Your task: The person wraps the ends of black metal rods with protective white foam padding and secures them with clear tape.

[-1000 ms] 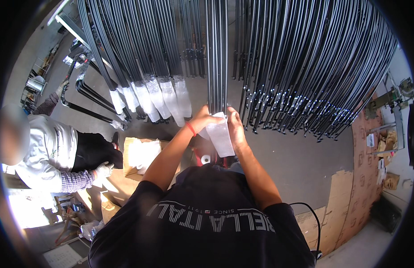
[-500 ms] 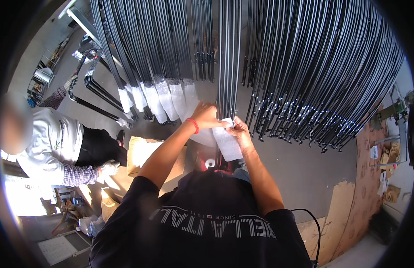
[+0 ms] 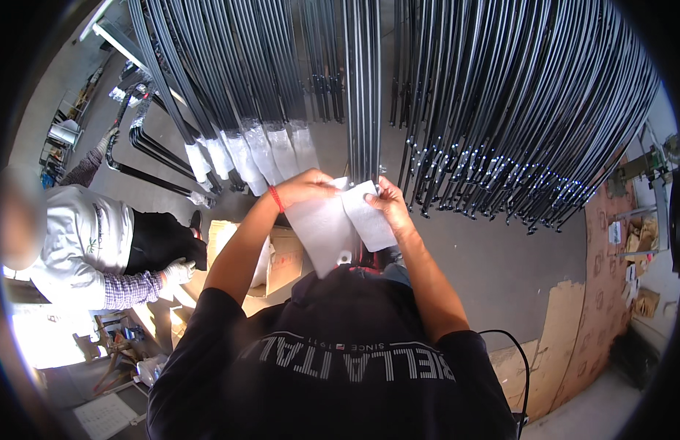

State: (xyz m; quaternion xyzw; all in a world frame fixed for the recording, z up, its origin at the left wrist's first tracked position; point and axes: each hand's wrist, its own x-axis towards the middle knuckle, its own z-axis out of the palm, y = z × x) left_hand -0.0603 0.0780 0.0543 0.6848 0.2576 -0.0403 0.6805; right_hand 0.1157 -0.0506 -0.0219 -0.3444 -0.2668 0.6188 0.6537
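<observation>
Black tubes (image 3: pixel 363 95) hang as a narrow bundle in front of me, their lower ends behind a thin white sheet (image 3: pixel 319 229) that looks like foam wrap. My left hand (image 3: pixel 311 188) is closed on the sheet's upper left edge, thumb on top. My right hand (image 3: pixel 392 207) pinches the right-hand part of the sheet, close beside the tubes. Between my hands the sheet forms two overlapping flaps hanging downward. Whether it is one piece or two I cannot tell.
Many black tubes (image 3: pixel 494 125) hang at the right. Tubes at the left have white-wrapped ends (image 3: pixel 245 150). An open cardboard box (image 3: pixel 285 262) stands below my left arm. At far left, a gloved co-worker (image 3: pixel 87 235) holds a bent tube. Cardboard sheets (image 3: pixel 556 345) lie at lower right.
My left hand has moved left and slightly down, away from the tubes, drawing a wide part of the white sheet out. My right hand stays beside the tubes, still pinching the sheet.
</observation>
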